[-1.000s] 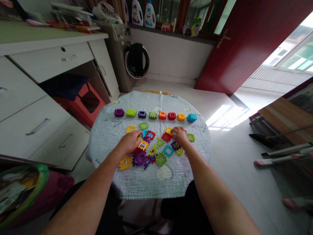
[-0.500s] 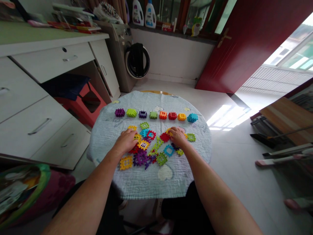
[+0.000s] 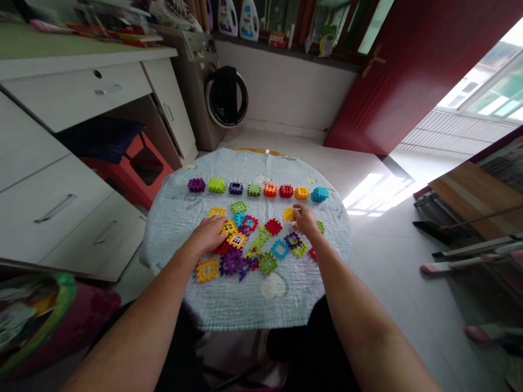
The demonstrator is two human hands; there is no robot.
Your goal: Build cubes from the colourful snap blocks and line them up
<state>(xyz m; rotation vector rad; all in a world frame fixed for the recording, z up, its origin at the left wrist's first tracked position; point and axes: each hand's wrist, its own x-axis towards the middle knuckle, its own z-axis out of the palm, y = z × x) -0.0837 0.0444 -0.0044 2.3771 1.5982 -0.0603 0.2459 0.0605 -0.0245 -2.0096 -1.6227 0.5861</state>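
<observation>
My right hand (image 3: 305,220) pinches a flat yellow building block (image 3: 288,214) by its right side, above the cloth-covered table (image 3: 273,310). At the left of a loose pile, my left hand (image 3: 207,235) is closed with its fingertips on a yellow window-shaped block (image 3: 229,226). Around it lie another yellow window block (image 3: 237,239), a purple block (image 3: 233,260) and a yellow frame block (image 3: 207,269). Between the hands are a red block (image 3: 273,226), green triangular pieces (image 3: 258,243) and a blue frame block (image 3: 280,249).
Several assembled block cubes, among them a purple one (image 3: 196,185) and a blue one (image 3: 320,194), stand in a row along the far side. A drawer desk (image 3: 53,179) and a red stool (image 3: 143,163) are at left. A washing machine (image 3: 196,81) stands behind with its door open.
My right hand has moved slightly up and right with the yellow block, uncovering the red block and a dark purple frame. My left hand stays at the same pieces. The view has shifted slightly.
</observation>
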